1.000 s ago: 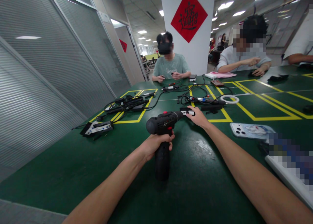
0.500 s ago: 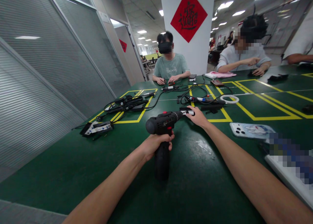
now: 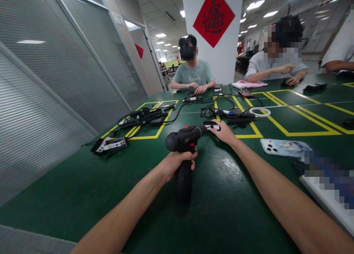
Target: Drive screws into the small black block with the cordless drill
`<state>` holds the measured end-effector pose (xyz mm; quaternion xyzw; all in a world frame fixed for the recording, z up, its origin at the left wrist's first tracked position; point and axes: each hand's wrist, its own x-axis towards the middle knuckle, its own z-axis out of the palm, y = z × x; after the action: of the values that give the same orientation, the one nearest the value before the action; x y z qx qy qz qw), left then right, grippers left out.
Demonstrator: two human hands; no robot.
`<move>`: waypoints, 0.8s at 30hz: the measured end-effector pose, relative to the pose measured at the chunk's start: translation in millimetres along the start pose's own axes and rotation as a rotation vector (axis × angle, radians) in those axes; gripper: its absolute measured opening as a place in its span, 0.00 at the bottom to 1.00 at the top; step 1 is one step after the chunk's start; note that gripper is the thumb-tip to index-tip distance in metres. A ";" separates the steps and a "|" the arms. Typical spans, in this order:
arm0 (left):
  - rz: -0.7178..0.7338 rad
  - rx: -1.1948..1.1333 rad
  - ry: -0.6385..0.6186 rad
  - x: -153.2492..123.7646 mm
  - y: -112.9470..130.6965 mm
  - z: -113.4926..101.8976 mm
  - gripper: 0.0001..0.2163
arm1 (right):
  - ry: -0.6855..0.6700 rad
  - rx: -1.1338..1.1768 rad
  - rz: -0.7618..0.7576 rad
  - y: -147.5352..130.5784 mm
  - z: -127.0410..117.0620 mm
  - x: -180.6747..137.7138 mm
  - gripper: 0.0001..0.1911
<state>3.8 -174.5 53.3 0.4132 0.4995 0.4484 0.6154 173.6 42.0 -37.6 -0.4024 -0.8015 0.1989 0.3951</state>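
My left hand (image 3: 179,163) is wrapped round the grip of a black cordless drill (image 3: 182,139) with red buttons. The drill stands upright over the table, its chuck pointing away and to the right. At the chuck's tip, my right hand (image 3: 222,131) pinches a small black and white part (image 3: 211,126). The drill's front end meets or nearly meets that part; the exact contact is too small to tell. My fingers cover some of the part.
The green table (image 3: 96,195) carries yellow tape outlines. Tangled black cables and tools (image 3: 146,116) lie ahead left, near a black and white device (image 3: 109,146). A white ring (image 3: 259,112), a phone (image 3: 284,147) and a white-edged item (image 3: 323,202) are right. People sit opposite.
My hands, the drill and the small part stay nearly where they were. Across the table, the person in green has brought both hands closer together.
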 end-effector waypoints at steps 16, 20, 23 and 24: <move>0.003 0.015 -0.003 -1.4 1.2 1.3 0.12 | 0.009 -0.004 -0.006 2.8 1.9 1.6 0.23; 0.002 0.011 0.009 -1.9 2.2 2.2 0.12 | 0.006 -0.004 -0.007 2.4 1.4 1.7 0.23; -0.001 0.006 0.022 -1.8 2.1 2.3 0.12 | 0.005 -0.006 -0.006 2.1 1.2 1.6 0.23; -0.002 0.008 0.023 -1.6 2.0 2.1 0.13 | 0.006 -0.007 -0.005 2.0 1.1 1.5 0.23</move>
<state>5.5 -175.7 55.9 0.4099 0.5089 0.4504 0.6084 173.2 44.5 -38.8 -0.4022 -0.8021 0.1940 0.3965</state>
